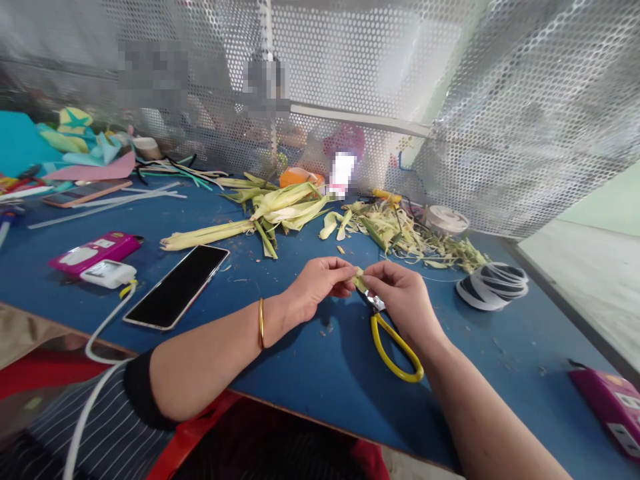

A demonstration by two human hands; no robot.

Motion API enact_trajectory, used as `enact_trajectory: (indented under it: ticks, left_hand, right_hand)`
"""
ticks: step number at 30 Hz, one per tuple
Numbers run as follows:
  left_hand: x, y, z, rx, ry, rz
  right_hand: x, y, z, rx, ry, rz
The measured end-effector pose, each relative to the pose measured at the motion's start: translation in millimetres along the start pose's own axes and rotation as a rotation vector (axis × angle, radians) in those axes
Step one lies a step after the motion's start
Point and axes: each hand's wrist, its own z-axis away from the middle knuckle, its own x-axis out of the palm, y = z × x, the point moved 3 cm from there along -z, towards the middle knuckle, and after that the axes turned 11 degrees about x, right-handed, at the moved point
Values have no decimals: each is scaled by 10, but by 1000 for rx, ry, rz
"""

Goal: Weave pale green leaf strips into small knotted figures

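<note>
Above the blue table point(300, 363), my left hand point(323, 287) and my right hand point(403, 290) meet over a small piece of pale green husk point(359, 280). Thumb and fingers of each hand pinch it, one side each. Yellow-handled scissors point(397, 350) lie just below on the table, their blades partly hidden by my right hand. Beyond my hands is a heap of corn husks point(287, 207), with one long husk point(210, 235) stretching left. Further right lies a pile of shredded husk scraps point(400, 230).
A black-screened phone point(177, 287) and a magenta box point(97, 253) with a white plug and cable lie left. A coil of white strip point(493, 287) sits right, near another magenta box point(607, 400). A perforated metal screen point(360, 67) closes off the back.
</note>
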Motion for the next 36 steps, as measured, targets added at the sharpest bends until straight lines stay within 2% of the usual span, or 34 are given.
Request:
enact_trajectory:
  ticks: [9,15,20,25,30,36]
  left_hand:
    - [-13,-1,-21,28,44,5]
    - [-27,2,-31,5,36,-7]
    - [-13,0,-44,28,2,-51]
    - [-13,-13,-46,12,-3,-68]
    - [-37,-73,-61,-66,-124,-82]
    - [-26,-54,-48,-39,-225,-134]
  right_hand:
    - [14,-13,4,-8,-47,-81]
    - [18,34,-29,17,-126,-112]
    - [30,66,-41,52,-106,-188]
    - [43,53,-38,19,-129,-218]
    - [32,18,-35,-16,-135,-137]
    - [29,-2,-14,-19,-153,-10]
